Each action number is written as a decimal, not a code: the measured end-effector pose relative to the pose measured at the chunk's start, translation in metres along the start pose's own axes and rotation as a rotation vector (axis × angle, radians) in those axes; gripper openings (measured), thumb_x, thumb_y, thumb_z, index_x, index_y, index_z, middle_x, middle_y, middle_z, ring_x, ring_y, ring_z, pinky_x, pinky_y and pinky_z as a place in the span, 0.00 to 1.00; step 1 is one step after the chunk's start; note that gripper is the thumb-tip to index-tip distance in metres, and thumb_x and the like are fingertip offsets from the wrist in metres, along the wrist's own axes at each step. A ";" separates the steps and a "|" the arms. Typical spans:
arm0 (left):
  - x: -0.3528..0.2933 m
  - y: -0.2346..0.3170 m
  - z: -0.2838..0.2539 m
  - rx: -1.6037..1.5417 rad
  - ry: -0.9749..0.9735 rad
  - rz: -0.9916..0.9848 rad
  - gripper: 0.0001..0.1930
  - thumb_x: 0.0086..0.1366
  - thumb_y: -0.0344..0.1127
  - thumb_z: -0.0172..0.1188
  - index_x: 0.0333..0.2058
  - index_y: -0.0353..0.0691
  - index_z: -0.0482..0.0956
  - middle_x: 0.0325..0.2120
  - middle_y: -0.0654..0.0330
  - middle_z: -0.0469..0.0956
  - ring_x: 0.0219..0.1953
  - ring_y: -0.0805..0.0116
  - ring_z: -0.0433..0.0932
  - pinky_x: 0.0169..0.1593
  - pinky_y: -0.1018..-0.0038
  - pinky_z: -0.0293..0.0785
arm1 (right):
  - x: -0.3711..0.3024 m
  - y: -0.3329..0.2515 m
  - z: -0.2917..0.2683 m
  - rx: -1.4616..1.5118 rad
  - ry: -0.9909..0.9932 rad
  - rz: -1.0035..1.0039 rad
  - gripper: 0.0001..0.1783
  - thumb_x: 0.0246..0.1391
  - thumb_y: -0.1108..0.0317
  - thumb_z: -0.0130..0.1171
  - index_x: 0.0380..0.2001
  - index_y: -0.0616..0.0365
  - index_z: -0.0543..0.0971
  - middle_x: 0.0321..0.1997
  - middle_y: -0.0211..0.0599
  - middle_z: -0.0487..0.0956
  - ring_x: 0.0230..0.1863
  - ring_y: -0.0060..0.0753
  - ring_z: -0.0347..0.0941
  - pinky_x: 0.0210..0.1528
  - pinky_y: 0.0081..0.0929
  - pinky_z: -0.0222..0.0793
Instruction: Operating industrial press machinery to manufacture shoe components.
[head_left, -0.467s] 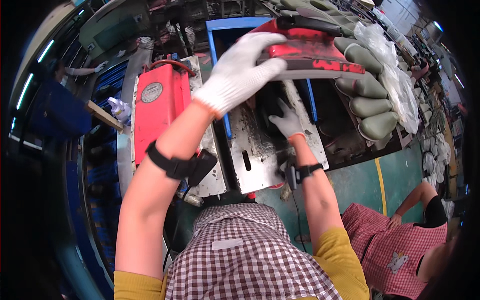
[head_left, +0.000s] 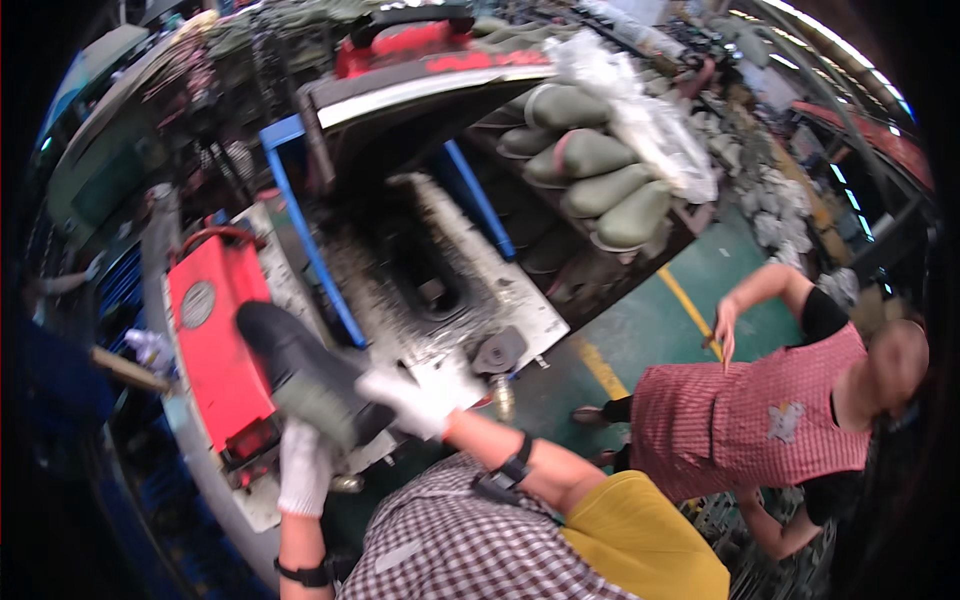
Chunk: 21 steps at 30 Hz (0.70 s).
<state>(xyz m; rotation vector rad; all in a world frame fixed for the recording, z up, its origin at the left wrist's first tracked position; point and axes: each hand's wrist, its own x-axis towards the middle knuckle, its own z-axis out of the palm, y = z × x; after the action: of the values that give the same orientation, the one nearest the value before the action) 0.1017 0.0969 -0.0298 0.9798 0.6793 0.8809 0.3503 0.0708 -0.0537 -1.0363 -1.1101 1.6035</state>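
A dark boot (head_left: 292, 345) with an olive-green part is held up in front of me, over the side of the red housing. My left hand (head_left: 303, 468), in a white knitted glove, grips it from below; its fingertips are hidden behind the boot. The other white-gloved hand, my right hand (head_left: 415, 402), is blurred and holds the boot's near dark end. Beyond my hands stands a machine with a worn metal plate (head_left: 470, 290) and a dark boot-shaped hollow (head_left: 432, 270). Its heavy lid (head_left: 430, 95), red on top with a black handle, is tilted up.
A red housing (head_left: 205, 300) with a round badge stands left of the machine. Blue side rails (head_left: 300, 220) flank the plate. Several olive-green boots (head_left: 610, 190) and clear plastic lie on a rack at right. A person in a red checked apron (head_left: 700, 420) stands at right.
My left hand has left the lid and come down to the boot. My right hand has come out of the machine to the near left. My view has turned right; the lid stays raised.
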 end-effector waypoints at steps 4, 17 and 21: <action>-0.064 0.008 -0.050 -0.431 0.438 0.148 0.33 0.75 0.55 0.51 0.70 0.40 0.63 0.68 0.52 0.69 0.69 0.53 0.68 0.73 0.54 0.63 | 0.028 -0.039 0.108 0.174 -0.383 -0.088 0.50 0.68 0.51 0.60 0.80 0.56 0.44 0.80 0.42 0.57 0.78 0.32 0.53 0.77 0.30 0.49; -0.250 -0.003 -0.162 -0.637 1.210 0.155 0.12 0.66 0.34 0.63 0.48 0.43 0.81 0.40 0.64 0.83 0.44 0.67 0.82 0.54 0.68 0.79 | 0.024 0.049 0.158 -1.251 -0.170 -0.481 0.30 0.49 0.68 0.68 0.58 0.54 0.80 0.58 0.46 0.78 0.65 0.55 0.70 0.68 0.47 0.66; -0.306 -0.060 -0.254 -0.537 1.367 0.105 0.14 0.64 0.39 0.64 0.48 0.50 0.80 0.44 0.65 0.81 0.47 0.65 0.81 0.53 0.61 0.80 | 0.022 0.076 0.169 -1.271 -0.057 -0.487 0.34 0.44 0.74 0.69 0.59 0.54 0.79 0.58 0.46 0.78 0.65 0.56 0.70 0.69 0.50 0.65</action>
<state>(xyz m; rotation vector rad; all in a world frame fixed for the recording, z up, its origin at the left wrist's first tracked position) -0.2353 -0.0818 -0.1581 -0.2122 1.4121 1.7023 0.1690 0.0427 -0.0880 -1.2929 -2.2905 0.4113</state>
